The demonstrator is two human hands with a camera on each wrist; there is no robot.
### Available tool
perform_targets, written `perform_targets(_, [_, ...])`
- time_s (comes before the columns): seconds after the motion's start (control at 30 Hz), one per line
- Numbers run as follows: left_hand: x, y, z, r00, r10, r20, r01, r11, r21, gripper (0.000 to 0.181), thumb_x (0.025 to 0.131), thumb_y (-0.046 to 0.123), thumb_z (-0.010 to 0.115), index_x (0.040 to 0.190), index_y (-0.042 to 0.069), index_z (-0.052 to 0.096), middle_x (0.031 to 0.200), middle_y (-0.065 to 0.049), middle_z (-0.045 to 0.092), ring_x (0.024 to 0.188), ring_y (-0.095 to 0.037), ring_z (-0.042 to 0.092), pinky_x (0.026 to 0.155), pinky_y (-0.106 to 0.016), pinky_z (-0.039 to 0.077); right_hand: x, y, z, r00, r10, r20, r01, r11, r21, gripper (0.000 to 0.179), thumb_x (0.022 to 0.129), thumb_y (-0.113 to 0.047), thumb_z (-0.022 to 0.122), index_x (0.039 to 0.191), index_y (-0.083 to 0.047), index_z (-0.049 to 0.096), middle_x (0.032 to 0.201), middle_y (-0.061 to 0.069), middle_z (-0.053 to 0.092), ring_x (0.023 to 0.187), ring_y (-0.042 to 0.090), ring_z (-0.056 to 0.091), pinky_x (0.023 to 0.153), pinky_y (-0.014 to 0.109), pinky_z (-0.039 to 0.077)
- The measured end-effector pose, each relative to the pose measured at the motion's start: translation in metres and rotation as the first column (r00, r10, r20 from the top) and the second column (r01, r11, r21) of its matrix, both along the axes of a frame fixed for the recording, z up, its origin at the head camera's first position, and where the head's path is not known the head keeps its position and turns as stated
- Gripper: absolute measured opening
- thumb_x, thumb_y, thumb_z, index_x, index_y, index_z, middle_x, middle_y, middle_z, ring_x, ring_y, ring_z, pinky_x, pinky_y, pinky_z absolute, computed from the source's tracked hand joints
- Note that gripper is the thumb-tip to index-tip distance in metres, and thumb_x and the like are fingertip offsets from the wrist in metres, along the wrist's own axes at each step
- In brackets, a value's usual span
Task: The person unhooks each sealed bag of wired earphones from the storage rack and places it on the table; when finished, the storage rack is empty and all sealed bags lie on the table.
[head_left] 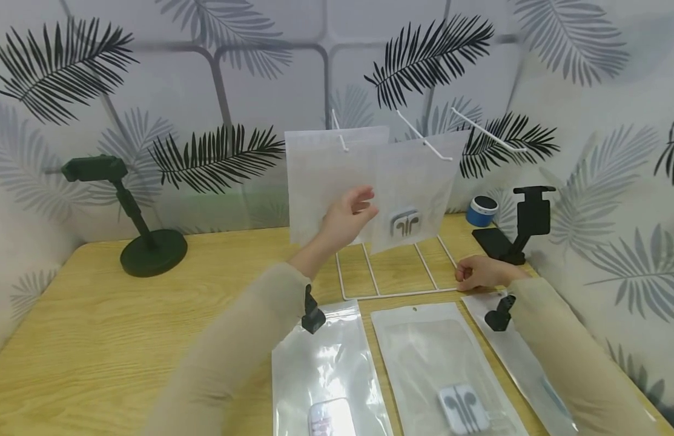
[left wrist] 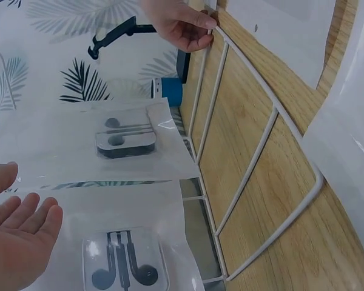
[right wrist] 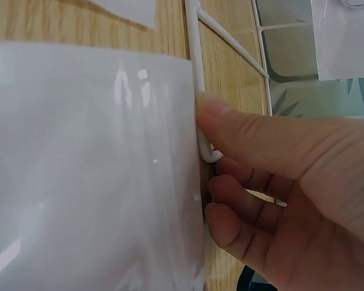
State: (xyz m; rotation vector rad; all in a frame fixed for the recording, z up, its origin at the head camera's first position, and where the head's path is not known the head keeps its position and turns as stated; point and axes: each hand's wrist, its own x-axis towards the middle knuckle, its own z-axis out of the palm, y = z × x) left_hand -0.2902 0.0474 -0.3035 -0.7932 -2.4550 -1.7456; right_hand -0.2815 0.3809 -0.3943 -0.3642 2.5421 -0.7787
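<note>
A white wire rack (head_left: 402, 295) stands on the table with hooks sticking out from its top. Two clear zip bags hang there, a left bag (head_left: 315, 175) and a right bag (head_left: 418, 169); boxed earphones (head_left: 406, 224) lie in the right one. The left wrist view shows a second boxed pair of earphones (left wrist: 126, 260) in the other bag. In front of the bags is my left hand (head_left: 347, 215), fingers loosely bent and holding nothing. My right hand (head_left: 484, 271) pinches the rack's front right corner, thumb on the wire (right wrist: 197, 54).
Several bags lie in front of the rack: a left one (head_left: 337, 345), a middle one (head_left: 424, 339) with earphones (head_left: 464, 409), and one partly under my right arm. A green stand (head_left: 154, 251) is at left; a black phone holder (head_left: 533, 218) and blue speaker (head_left: 482, 211) are at right.
</note>
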Motion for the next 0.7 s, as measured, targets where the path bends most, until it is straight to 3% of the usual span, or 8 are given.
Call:
perform_targets(0.3, [-0.005,0.018,-0.005,1.0,0.025,-0.005,-0.024,0.997,0.071,0.038,0.093,0.009,0.055,0.13,0.004,0.05,0.127,-0.01,0.053,0.112,-0.022,0.052,0.089,-0.026,0.044,-0.001,-0.001,0.004,1.0,0.014,0.004,-0.014,1.0,-0.004,0.015,0.083,-0.009,0.067,0.088,0.0,0.056,0.075,0.003,0.049,0.072,0.018,0.045,0.064,0.03,0.037])
perform_targets(0.5, [-0.007,0.026,-0.011,0.998,0.033,0.057,-0.037,0.997,0.071,0.037,0.094,0.011,0.054,0.13,0.003,0.051,0.126,-0.012,0.054,0.113,-0.022,0.051,0.09,-0.027,0.044,-0.001,-0.001,0.002,0.999,0.029,0.019,-0.028,0.999,-0.04,0.015,0.084,-0.008,0.067,0.088,0.001,0.055,0.074,0.002,0.047,0.07,0.017,0.044,0.062,0.028,0.036])
perform_targets(0.7, [-0.006,0.03,-0.015,0.991,0.093,0.098,-0.102,0.991,0.092,0.031,0.095,0.012,0.052,0.124,0.003,0.057,0.121,-0.011,0.058,0.109,-0.02,0.054,0.087,-0.028,0.046,-0.001,-0.002,0.0,0.999,0.028,0.034,-0.025,0.998,-0.061,0.016,0.083,-0.007,0.067,0.087,0.001,0.054,0.071,0.002,0.046,0.065,0.015,0.043,0.058,0.025,0.036])
